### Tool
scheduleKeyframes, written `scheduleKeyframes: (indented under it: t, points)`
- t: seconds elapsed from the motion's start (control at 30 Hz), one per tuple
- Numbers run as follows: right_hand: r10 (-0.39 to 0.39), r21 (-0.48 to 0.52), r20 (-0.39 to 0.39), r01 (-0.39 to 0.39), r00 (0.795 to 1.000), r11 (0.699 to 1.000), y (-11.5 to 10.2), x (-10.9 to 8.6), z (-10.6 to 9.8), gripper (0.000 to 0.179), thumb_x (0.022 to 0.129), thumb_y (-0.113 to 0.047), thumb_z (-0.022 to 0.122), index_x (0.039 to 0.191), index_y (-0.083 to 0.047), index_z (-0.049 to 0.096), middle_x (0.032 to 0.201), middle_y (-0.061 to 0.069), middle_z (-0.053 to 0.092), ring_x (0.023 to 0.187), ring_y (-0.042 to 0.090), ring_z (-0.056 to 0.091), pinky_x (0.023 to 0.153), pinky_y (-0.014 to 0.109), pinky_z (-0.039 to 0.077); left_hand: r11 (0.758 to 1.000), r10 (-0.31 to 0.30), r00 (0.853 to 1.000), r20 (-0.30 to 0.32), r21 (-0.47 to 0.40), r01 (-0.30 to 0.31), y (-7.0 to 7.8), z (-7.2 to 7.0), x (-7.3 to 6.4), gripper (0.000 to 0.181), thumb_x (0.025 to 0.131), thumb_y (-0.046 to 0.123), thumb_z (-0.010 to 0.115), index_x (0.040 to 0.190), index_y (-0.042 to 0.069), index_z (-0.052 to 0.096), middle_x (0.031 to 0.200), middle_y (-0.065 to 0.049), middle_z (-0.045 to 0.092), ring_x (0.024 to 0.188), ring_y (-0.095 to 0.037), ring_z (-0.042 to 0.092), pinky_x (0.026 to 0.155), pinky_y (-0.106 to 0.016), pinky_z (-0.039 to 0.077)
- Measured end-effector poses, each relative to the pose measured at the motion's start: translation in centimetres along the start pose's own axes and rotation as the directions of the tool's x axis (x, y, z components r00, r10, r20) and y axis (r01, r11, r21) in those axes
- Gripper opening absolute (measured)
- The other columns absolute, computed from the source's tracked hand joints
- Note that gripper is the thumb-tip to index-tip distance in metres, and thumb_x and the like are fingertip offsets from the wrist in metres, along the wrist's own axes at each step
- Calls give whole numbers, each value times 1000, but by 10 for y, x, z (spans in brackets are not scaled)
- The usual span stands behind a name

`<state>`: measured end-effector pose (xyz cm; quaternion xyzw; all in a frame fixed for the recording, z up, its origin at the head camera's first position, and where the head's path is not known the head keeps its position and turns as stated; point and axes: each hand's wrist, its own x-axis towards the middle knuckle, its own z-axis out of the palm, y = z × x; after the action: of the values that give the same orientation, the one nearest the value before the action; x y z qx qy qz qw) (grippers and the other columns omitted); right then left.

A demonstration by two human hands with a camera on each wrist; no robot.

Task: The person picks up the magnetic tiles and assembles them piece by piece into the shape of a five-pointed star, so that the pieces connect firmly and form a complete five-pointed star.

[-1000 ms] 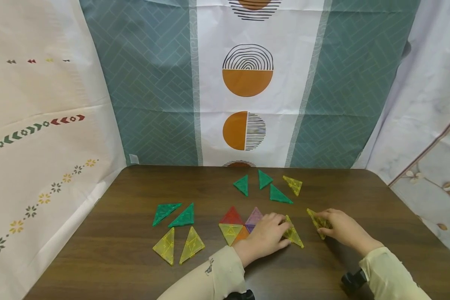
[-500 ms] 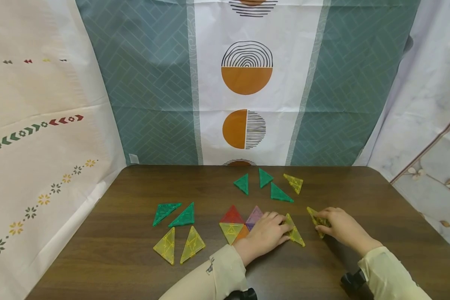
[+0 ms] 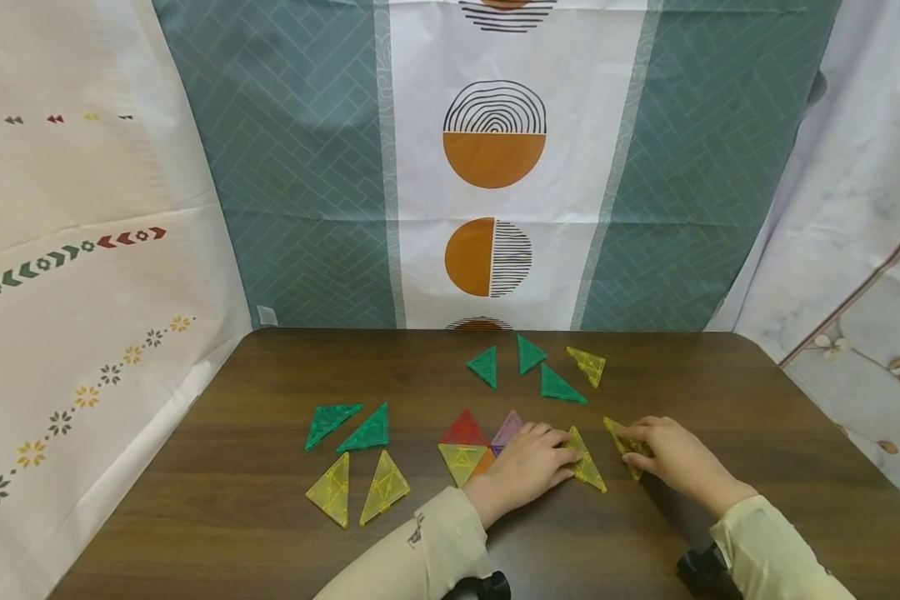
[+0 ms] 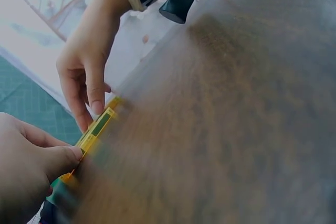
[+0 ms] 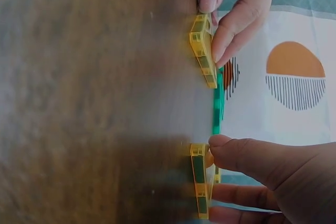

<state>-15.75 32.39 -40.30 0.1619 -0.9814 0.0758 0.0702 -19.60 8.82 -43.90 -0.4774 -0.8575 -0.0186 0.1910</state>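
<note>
My left hand (image 3: 528, 467) holds a translucent yellow triangular magnetic tile (image 3: 587, 469) by its left side, thumb near and fingers beyond. To its right, my right hand (image 3: 675, 462) pinches a second yellow triangular magnetic tile (image 3: 628, 447) between thumb and fingers. Both lie flat at table level, a narrow gap separating them in the head and right wrist views. Partly beneath the left hand in the head view is a cluster of joined triangles: red (image 3: 464, 429), yellow (image 3: 461, 461), purple (image 3: 506, 431) and orange (image 3: 485, 461); its right part is hidden.
Two green tiles (image 3: 367, 429) and two yellow tiles (image 3: 332, 492) lie on the left of the brown table (image 3: 217, 500). Farther back are three green tiles (image 3: 560, 385) and one small yellow tile (image 3: 588, 365). A patterned curtain (image 3: 315, 208) hangs behind the table.
My right hand has slid slightly left with its yellow tile, narrowing the gap to the other one. The left hand stays almost where it was.
</note>
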Motion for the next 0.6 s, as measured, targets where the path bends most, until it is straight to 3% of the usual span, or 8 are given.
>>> scheduleKeyframes:
  t: [0.6]
  points:
    - [-31, -18, -5, 31, 1000, 999, -19, -2, 3, 36, 81, -25, 75, 111, -6, 72, 104, 10, 68, 98, 29, 63, 81, 43, 55, 999, 29, 1000, -12, -34, -30, -5, -3, -5, 27, 93, 40, 60, 116, 29, 70, 125, 6, 64, 114, -10, 58, 99, -24, 44]
